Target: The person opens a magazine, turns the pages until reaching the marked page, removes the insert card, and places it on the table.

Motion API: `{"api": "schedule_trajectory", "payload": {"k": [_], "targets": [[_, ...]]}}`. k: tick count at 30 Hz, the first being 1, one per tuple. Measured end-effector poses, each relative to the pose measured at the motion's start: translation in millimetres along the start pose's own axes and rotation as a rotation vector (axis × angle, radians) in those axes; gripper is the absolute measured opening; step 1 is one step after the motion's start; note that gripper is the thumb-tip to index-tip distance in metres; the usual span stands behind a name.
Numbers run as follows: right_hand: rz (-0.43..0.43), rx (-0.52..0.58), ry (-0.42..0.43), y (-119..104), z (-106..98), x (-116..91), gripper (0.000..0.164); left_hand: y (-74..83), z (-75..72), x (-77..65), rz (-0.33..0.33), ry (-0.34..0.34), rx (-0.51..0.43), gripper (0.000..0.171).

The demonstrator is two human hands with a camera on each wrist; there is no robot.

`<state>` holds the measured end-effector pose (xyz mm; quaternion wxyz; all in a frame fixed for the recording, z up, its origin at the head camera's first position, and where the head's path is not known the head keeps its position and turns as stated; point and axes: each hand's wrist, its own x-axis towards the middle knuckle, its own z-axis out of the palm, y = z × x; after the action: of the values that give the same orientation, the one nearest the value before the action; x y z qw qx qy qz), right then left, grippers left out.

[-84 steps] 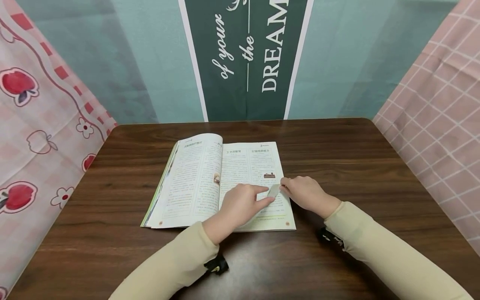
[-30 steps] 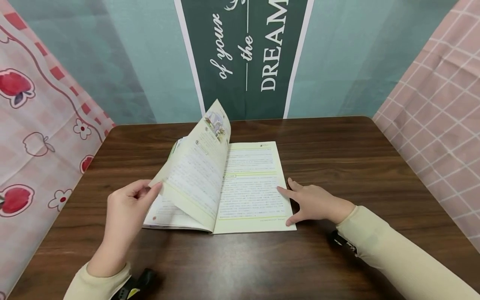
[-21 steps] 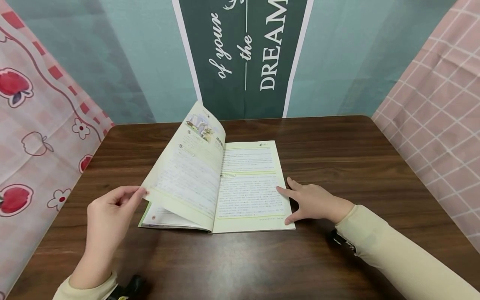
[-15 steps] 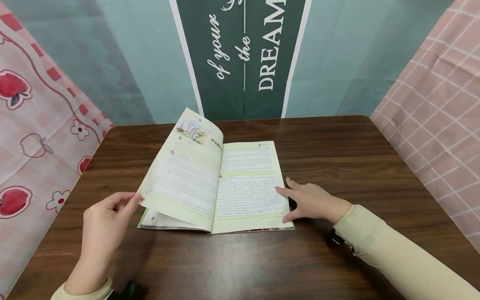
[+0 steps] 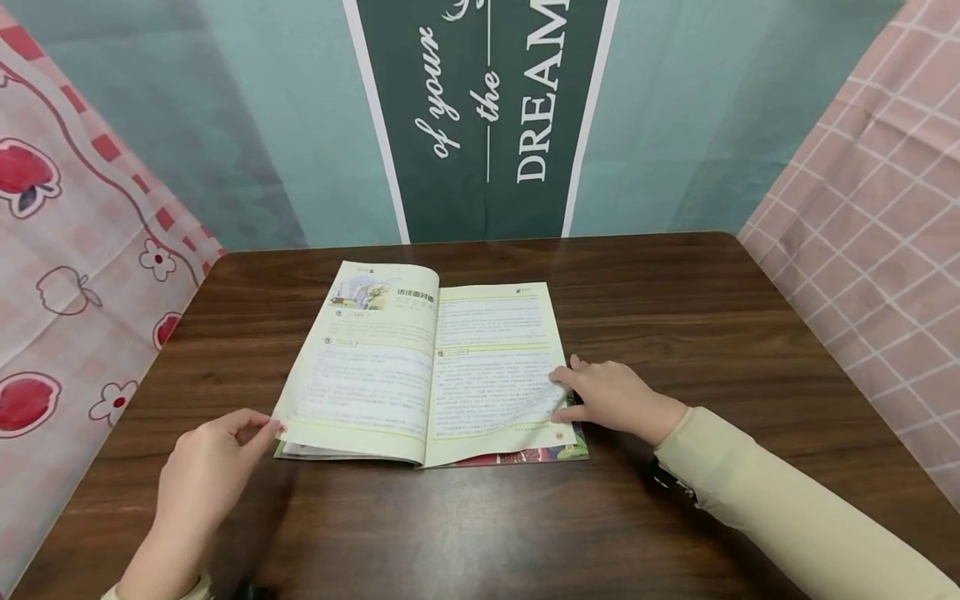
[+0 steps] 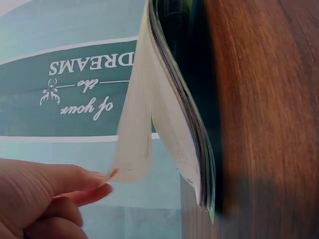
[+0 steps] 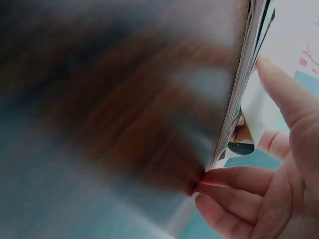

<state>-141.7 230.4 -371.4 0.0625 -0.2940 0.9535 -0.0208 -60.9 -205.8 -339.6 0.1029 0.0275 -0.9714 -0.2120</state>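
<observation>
An open magazine [image 5: 435,350] lies on the wooden table, printed text on both pages. My left hand [image 5: 210,467] pinches the lower outer corner of the left page [image 5: 360,392] between thumb and finger. In the left wrist view, that page hangs apart from the stack of pages [image 6: 187,109] beneath. My right hand [image 5: 611,396] touches the right page [image 5: 491,375] near its outer edge, thumb and index finger spread apart. This page bends and its lower corner sits inward, baring a colourful page [image 5: 517,456] below. Under the right wrist, dark blur hides part of the view.
The dark wooden table [image 5: 675,308] surrounds the magazine. A teal cloth with a lettered green panel [image 5: 487,125] hangs behind it. Patterned pink cloths stand at the left [image 5: 67,292] and right [image 5: 885,208].
The left hand has turned a page over to the left and lowered it almost flat. The right hand has moved slightly left, and the right page has shifted inward, showing the coloured page beneath.
</observation>
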Motion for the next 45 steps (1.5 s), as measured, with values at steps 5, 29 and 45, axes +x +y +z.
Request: {"api": "schedule_trajectory", "payload": {"k": [5,29,45], "targets": [[-0.004,-0.030,0.044,-2,3,3,0.047,0.7,0.9,0.2,-0.021,-0.095,0.030,0.019],[-0.050,-0.122,0.219,2,7,5,0.013,-8.7,6.0,8.7,-0.056,-0.276,0.101,0.026],[-0.012,-0.049,0.195,3,2,10,0.013,73.0,30.2,24.2,0.235,-0.108,-0.185,0.010]]}}
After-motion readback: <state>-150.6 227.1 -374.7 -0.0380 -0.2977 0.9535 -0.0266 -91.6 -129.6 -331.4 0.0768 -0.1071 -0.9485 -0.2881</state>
